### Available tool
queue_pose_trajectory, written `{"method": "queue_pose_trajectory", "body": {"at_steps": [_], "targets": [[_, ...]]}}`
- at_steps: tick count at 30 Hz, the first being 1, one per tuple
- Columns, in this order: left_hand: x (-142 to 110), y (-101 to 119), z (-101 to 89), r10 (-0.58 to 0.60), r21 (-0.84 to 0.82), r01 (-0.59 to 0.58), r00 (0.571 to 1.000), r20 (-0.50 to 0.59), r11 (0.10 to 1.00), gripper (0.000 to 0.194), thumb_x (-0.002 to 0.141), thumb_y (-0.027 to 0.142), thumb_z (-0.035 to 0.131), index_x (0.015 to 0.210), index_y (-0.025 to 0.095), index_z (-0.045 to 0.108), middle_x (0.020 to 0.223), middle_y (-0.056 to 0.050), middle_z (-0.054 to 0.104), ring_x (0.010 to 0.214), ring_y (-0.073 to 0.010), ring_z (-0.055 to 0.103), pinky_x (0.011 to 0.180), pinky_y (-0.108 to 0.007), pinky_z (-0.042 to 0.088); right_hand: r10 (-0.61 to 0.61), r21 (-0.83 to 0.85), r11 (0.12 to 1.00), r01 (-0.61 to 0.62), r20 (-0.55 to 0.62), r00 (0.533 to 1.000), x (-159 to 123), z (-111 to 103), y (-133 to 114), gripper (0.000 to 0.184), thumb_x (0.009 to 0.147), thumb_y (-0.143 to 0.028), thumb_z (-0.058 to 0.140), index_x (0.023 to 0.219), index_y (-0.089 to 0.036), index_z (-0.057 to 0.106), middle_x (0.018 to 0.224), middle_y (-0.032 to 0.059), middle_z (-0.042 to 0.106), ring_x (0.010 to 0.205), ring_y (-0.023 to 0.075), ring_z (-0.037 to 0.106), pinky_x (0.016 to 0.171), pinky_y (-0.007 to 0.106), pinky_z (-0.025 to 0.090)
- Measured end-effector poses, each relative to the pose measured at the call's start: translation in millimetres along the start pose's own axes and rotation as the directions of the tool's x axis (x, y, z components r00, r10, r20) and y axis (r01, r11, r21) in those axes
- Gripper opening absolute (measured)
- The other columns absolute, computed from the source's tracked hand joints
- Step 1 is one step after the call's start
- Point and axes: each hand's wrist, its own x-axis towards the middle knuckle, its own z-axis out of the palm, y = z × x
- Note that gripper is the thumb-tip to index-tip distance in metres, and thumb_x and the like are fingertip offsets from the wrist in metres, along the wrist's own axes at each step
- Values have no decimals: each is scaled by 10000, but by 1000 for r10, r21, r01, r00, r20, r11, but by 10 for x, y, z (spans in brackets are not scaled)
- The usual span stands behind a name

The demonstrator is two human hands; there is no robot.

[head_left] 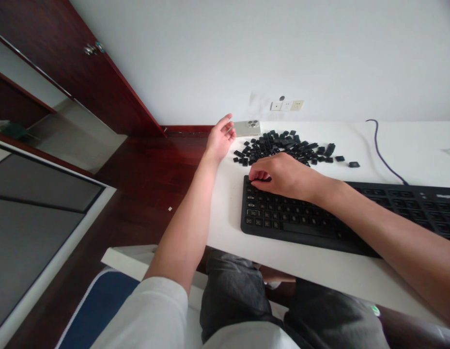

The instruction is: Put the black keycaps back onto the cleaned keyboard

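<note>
My right hand (279, 175) is curled over the top left corner of a black computer keyboard (301, 223), its fingertips pinching a small black keycap (263, 179) against the keys. Just beyond it lies a loose heap of several black keycaps (279, 148) on the white desk (225, 208). My left hand (221, 138) rests at the desk's left edge with its fingers apart and empty. Its fingertips are very near a silver smartphone (247, 128), which lies face down with its camera lenses showing. The keyboard's right end runs out of view.
A dark purple cable (382, 152) curves from the keyboard across the desk. Wall sockets (286, 105) sit above the desk's back edge. Reddish-brown wood (152, 169) lies left of the desk, with a dark wooden door (90, 68) beyond. My knees in grey shorts (232, 300) are below the desk.
</note>
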Motion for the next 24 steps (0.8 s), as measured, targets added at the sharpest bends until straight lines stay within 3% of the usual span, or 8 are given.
{"method": "queue_pose_trajectory", "body": {"at_steps": [5,14,24], "targets": [[3,2,3,7,7,-7,1000,-4,1000,190,949,252,740,1127,201,786,898,-15,671,837,-102,614,802,-226,424,-17,-28,999,18,13,1000,-2,30,-28,135,887,-86,692,952,-161,784,961,59,785,835,180,686,765,294,467],[-52,56,74,19,17,-18,999,-29,1000,169,828,215,836,976,205,756,786,2,636,677,-97,567,704,-219,470,85,-146,987,-70,105,991,18,-49,-220,167,985,-98,630,1013,-131,791,1042,105,787,918,208,686,798,316,447],[-140,102,168,13,36,-10,996,-88,999,149,860,160,740,999,189,698,783,2,610,651,-97,584,650,-192,516,56,-219,975,-36,86,995,17,15,-189,186,1040,-126,579,1026,-153,762,1059,102,779,873,216,680,729,331,424]]}}
